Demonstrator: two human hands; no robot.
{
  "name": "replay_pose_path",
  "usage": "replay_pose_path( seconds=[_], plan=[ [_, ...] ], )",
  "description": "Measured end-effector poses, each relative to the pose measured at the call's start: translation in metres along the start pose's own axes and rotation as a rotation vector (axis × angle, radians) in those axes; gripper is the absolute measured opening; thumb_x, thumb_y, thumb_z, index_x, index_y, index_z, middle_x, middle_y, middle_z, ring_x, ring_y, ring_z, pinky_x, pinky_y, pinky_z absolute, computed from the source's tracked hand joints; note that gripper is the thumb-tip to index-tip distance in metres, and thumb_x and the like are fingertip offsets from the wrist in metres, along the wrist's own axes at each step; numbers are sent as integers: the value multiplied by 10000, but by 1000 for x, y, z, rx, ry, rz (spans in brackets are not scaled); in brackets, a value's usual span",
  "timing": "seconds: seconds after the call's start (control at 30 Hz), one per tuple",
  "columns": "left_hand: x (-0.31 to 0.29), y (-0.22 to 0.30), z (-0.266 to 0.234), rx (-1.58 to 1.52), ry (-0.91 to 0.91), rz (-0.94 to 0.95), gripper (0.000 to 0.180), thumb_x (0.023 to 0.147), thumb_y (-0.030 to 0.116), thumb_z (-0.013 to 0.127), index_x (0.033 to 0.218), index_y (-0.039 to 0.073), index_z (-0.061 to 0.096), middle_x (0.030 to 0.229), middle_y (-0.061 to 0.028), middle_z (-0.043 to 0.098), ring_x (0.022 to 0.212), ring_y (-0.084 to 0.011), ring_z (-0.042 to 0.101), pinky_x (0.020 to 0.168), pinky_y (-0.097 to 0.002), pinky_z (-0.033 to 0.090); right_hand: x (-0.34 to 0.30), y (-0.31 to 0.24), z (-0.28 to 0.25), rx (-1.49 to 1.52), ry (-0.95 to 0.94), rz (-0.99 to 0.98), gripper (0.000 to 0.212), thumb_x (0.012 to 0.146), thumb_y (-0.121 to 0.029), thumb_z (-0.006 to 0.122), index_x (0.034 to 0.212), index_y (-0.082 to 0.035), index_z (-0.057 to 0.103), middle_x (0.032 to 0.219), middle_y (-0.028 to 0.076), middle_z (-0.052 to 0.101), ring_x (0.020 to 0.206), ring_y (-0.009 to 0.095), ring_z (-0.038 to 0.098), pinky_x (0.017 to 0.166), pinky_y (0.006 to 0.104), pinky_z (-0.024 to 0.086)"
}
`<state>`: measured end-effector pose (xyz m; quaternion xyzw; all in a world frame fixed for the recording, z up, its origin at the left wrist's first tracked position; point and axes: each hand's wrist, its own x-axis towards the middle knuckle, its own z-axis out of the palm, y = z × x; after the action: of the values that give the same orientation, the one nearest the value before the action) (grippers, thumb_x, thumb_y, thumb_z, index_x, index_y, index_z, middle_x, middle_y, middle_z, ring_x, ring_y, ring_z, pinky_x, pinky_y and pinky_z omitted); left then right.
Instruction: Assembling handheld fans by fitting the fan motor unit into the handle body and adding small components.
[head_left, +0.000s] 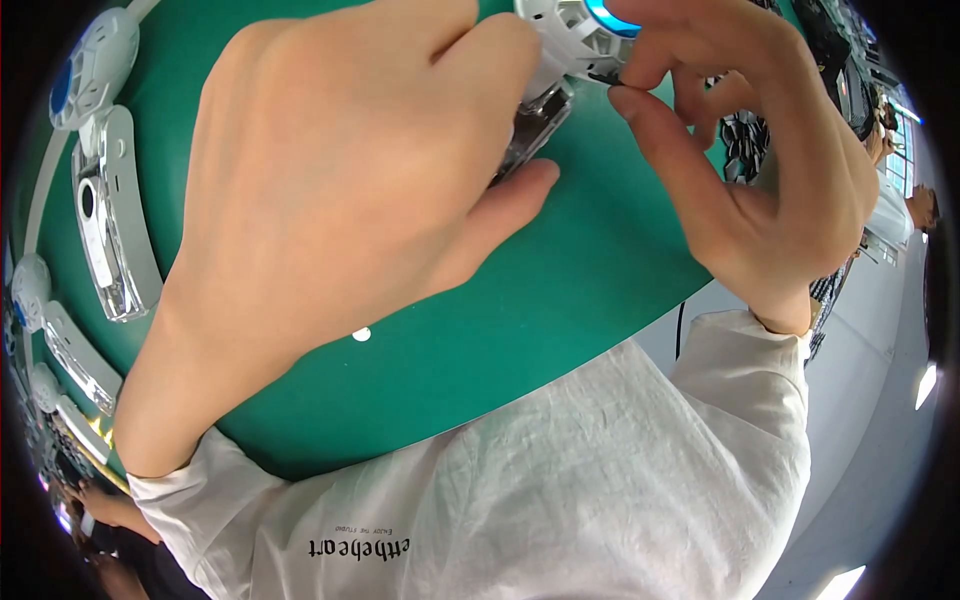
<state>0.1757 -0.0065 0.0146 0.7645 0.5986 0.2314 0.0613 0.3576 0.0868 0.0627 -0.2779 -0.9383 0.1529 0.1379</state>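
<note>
My left hand [350, 150] is closed around the shiny, see-through handle of a white handheld fan [548, 68], its back hiding most of that handle. The fan's round head has a spoked grille and a bright blue ring, and the top edge of the picture cuts it off. At the head's lower rim, the thumb and forefinger of my right hand [770, 150] pinch close together on a small dark piece [606, 79]. How that piece sits against the rim is too small to tell.
More white handheld fans lie along the left, the nearest fan [120, 210] beside my left wrist. Small dark parts [745, 150] are heaped beyond my right hand. A white dot [362, 334] is on the green table [470, 350]. Another person's hand [105, 505] shows at lower left.
</note>
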Motion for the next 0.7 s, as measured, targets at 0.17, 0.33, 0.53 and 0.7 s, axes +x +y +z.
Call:
replay_pose_path(
  seconds=[0.17,0.33,0.53,0.7],
  plan=[
    [1,0,11,-35,-47,-53,567,577,113,897,1106,14,717,832,-102,648,665,-271,627,587,-346,494,-3,5,5,-146,34,-120,457,696,12,866,1117,47,691,959,151,714,818,205,711,640,289,558],
    [6,-9,14,-80,-99,-106,572,575,103,889,1111,13,711,845,-113,659,681,-287,637,605,-357,499,3,14,4,-300,72,-236,458,703,0,870,1123,41,693,1004,155,720,840,204,716,652,286,566],
    [4,-16,7,-113,-134,-176,578,573,92,880,1118,11,704,860,-127,672,700,-307,648,627,-371,505,11,13,8,-155,94,-180,465,703,-27,880,1126,21,693,1010,147,710,865,218,714,660,295,566],
    [17,-18,2,-129,-163,-184,584,571,82,872,1124,10,699,873,-138,684,716,-323,657,645,-383,510,22,15,6,176,130,38,476,700,-63,894,1128,-6,691,991,131,691,892,240,706,666,310,561]
  ],
)
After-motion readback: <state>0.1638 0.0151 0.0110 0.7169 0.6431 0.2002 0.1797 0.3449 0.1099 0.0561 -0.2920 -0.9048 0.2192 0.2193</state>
